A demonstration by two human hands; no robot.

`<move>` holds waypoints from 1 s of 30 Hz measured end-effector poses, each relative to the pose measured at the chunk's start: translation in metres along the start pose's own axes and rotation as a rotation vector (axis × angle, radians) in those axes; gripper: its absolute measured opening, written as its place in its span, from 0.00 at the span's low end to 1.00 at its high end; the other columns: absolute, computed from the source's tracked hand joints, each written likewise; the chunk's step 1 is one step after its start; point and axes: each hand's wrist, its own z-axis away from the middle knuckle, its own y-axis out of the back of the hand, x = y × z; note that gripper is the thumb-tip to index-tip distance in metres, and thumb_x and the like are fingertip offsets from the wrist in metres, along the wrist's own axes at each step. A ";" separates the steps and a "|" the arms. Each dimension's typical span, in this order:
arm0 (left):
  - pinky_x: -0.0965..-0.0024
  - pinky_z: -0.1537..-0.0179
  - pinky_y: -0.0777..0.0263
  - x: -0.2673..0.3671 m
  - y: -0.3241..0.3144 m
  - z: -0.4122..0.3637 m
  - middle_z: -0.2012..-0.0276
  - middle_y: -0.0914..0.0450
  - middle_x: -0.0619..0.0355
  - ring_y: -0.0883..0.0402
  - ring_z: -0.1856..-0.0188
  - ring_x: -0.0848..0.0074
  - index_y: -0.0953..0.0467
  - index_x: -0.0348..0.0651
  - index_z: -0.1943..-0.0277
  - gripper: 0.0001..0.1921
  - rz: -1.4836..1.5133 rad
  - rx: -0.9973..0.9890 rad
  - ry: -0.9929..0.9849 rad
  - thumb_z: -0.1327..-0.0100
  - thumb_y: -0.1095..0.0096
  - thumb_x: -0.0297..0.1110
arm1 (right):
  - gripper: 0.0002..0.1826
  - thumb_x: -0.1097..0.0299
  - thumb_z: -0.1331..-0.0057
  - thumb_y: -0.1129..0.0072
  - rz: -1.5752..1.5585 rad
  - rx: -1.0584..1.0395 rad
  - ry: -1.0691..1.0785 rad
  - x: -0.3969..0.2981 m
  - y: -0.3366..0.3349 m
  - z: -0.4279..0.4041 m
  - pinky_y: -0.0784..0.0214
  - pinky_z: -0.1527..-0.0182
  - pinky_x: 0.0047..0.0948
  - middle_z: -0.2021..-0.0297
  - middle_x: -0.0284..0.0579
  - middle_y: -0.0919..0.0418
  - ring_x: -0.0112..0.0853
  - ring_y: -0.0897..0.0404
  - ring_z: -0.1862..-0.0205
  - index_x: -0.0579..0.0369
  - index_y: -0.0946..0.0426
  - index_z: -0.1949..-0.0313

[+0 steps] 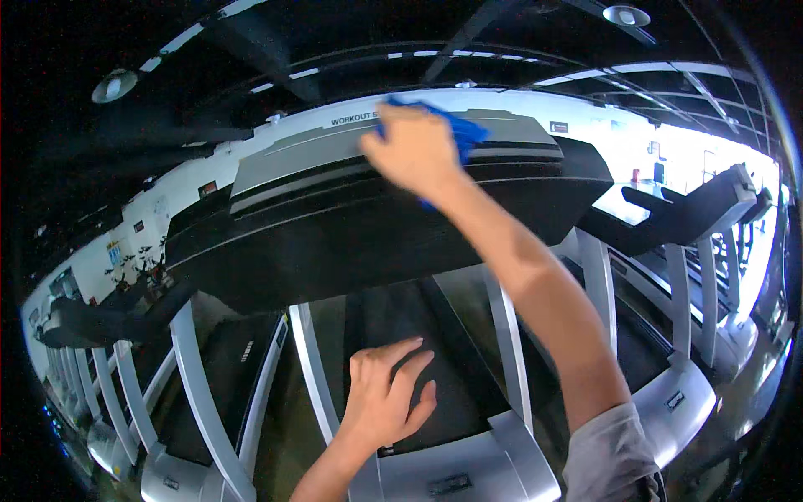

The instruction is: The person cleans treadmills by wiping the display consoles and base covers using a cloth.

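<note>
My right hand (414,147) reaches up to the top of a treadmill console, seen from its back side. A blue cloth (463,130) is under and beside its fingers, pressed on the grey upper panel (514,128) of the console. Part of the cloth also shows below the hand, against the black housing (351,245). Lower down, my left hand (392,389) hangs with its fingers apart and slightly bent, holding nothing. Behind it in the picture are the treadmill's dark running belt (414,314) and silver motor cover (464,470).
Silver uprights (511,351) carry the console on both sides. More treadmills stand in a row, with one console (702,213) at the right and another (94,320) at the left. A white wall with lettering and pictures lies beyond, under a dark ceiling with lamps (115,86).
</note>
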 end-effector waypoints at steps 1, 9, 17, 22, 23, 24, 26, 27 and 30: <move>0.61 0.53 0.40 0.001 -0.003 -0.004 0.50 0.31 0.53 0.30 0.55 0.64 0.30 0.42 0.53 0.21 0.007 -0.005 -0.012 0.54 0.37 0.29 | 0.24 0.57 0.48 0.50 -0.080 0.021 0.090 -0.016 -0.006 0.000 0.31 0.54 0.40 0.64 0.57 0.22 0.47 0.23 0.60 0.61 0.25 0.56; 0.61 0.53 0.40 0.016 -0.027 -0.025 0.49 0.31 0.54 0.31 0.53 0.65 0.29 0.42 0.53 0.21 0.082 -0.022 -0.086 0.54 0.36 0.30 | 0.24 0.54 0.41 0.52 -0.150 0.064 0.249 -0.002 -0.016 0.008 0.41 0.42 0.41 0.52 0.53 0.25 0.49 0.30 0.45 0.53 0.29 0.48; 0.60 0.52 0.42 0.018 -0.056 -0.029 0.50 0.32 0.51 0.32 0.53 0.61 0.30 0.41 0.53 0.22 0.088 -0.084 -0.114 0.54 0.36 0.30 | 0.22 0.53 0.39 0.54 -0.002 0.080 -0.061 0.125 0.038 0.036 0.39 0.44 0.43 0.53 0.53 0.25 0.55 0.32 0.45 0.50 0.27 0.50; 0.60 0.52 0.42 0.024 -0.070 -0.036 0.50 0.32 0.51 0.32 0.53 0.61 0.30 0.41 0.53 0.22 0.101 -0.104 -0.132 0.54 0.36 0.30 | 0.23 0.52 0.38 0.55 -0.119 0.022 -0.363 0.183 0.069 0.055 0.34 0.53 0.40 0.64 0.64 0.24 0.52 0.24 0.58 0.47 0.30 0.46; 0.60 0.52 0.42 0.025 -0.072 -0.037 0.50 0.32 0.51 0.32 0.53 0.61 0.30 0.41 0.53 0.22 0.102 -0.101 -0.139 0.54 0.36 0.30 | 0.22 0.54 0.38 0.56 -0.209 0.051 -0.372 0.191 0.074 0.059 0.33 0.53 0.44 0.64 0.63 0.24 0.55 0.25 0.60 0.50 0.28 0.49; 0.60 0.52 0.42 0.027 -0.074 -0.039 0.50 0.32 0.51 0.32 0.53 0.61 0.30 0.41 0.53 0.22 0.103 -0.097 -0.148 0.54 0.36 0.30 | 0.21 0.55 0.38 0.56 -0.215 0.089 -0.341 0.212 0.075 0.065 0.33 0.55 0.43 0.65 0.62 0.23 0.54 0.24 0.61 0.49 0.27 0.49; 0.60 0.52 0.42 0.029 -0.076 -0.042 0.50 0.32 0.51 0.32 0.53 0.61 0.30 0.41 0.53 0.22 0.093 -0.100 -0.156 0.54 0.37 0.30 | 0.19 0.57 0.38 0.55 -0.232 0.133 -0.333 0.244 0.080 0.082 0.32 0.58 0.40 0.65 0.61 0.23 0.52 0.23 0.62 0.47 0.27 0.49; 0.60 0.52 0.42 0.028 -0.077 -0.044 0.50 0.32 0.51 0.32 0.53 0.61 0.30 0.41 0.53 0.22 0.075 -0.100 -0.156 0.54 0.37 0.30 | 0.18 0.58 0.38 0.54 -0.249 0.140 -0.355 0.256 0.084 0.090 0.31 0.59 0.39 0.64 0.61 0.23 0.51 0.23 0.61 0.46 0.27 0.49; 0.59 0.52 0.42 0.031 -0.080 -0.049 0.50 0.32 0.52 0.32 0.53 0.61 0.30 0.41 0.53 0.22 0.077 -0.094 -0.159 0.54 0.37 0.30 | 0.18 0.60 0.37 0.55 -0.099 0.202 -0.484 0.298 0.099 0.110 0.32 0.57 0.39 0.62 0.60 0.23 0.50 0.23 0.60 0.46 0.28 0.48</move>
